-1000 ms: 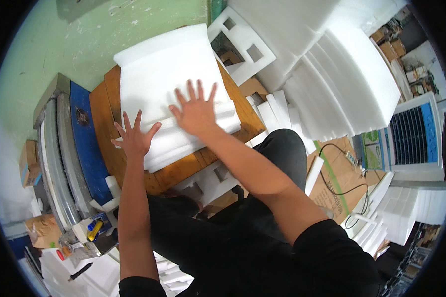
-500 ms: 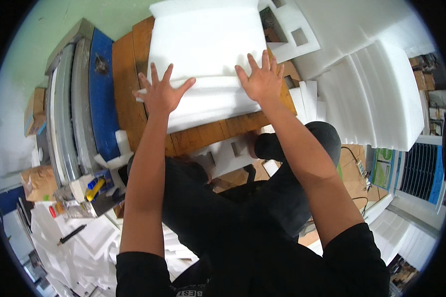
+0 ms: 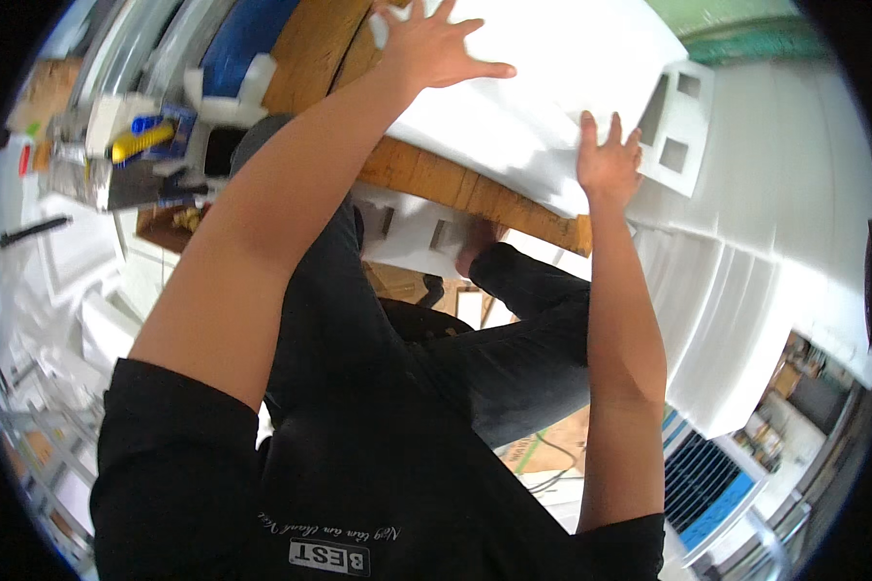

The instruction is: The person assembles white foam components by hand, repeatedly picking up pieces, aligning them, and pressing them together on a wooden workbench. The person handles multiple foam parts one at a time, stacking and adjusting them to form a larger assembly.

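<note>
Both hands lie open and flat on the white foam sheet [image 3: 533,107], which rests on the wooden table [image 3: 475,189]: left hand [image 3: 436,48] at twelve o'clock, right hand [image 3: 607,160] at two. The sheet looks light, stiff and crumbly; its edges seem the best hold.

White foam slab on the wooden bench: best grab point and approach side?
Probably the two side edges of the foam slab, one hand per side. It lies flat and wide on the wooden bench; left hand and right hand rest open-palmed on it.

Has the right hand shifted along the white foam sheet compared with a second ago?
Yes. The right hand now sits at the white foam sheet's right edge near the wooden table's corner, no longer mid-sheet.
</note>
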Action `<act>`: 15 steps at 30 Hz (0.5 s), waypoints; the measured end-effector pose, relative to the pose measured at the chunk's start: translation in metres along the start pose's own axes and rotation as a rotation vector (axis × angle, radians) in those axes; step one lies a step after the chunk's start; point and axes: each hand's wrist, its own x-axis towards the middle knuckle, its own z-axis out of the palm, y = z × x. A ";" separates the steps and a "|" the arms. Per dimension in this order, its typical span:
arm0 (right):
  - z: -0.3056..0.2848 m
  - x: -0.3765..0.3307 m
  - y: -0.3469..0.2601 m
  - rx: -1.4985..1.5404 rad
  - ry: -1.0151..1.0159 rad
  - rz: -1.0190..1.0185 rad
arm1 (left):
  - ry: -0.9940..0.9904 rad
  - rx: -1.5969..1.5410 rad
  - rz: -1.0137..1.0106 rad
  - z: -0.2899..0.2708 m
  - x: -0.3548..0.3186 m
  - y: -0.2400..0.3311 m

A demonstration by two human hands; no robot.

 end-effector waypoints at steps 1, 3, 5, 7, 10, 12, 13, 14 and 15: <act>-0.002 0.003 -0.004 0.024 0.007 -0.009 | 0.039 -0.031 0.002 0.004 -0.001 -0.004; 0.005 0.002 -0.003 0.045 0.006 -0.012 | 0.109 -0.092 0.035 0.011 -0.007 -0.006; 0.001 0.002 -0.003 0.032 -0.003 -0.021 | 0.119 -0.116 0.042 0.011 -0.013 -0.011; -0.007 0.001 -0.008 0.059 -0.019 -0.012 | 0.123 -0.117 0.026 0.010 -0.012 -0.012; -0.007 -0.009 -0.006 0.076 -0.016 0.006 | 0.104 -0.081 0.026 0.008 -0.006 -0.007; -0.017 -0.001 -0.014 0.082 -0.040 0.007 | 0.079 -0.078 0.017 0.010 -0.009 -0.008; -0.014 0.003 -0.012 0.093 -0.027 0.012 | 0.072 -0.078 0.013 0.008 -0.007 -0.009; -0.004 0.005 -0.007 0.104 -0.014 0.016 | 0.084 -0.080 0.018 0.010 -0.008 -0.007; 0.001 0.003 0.000 0.116 -0.003 0.021 | 0.067 -0.073 0.017 0.007 -0.009 -0.008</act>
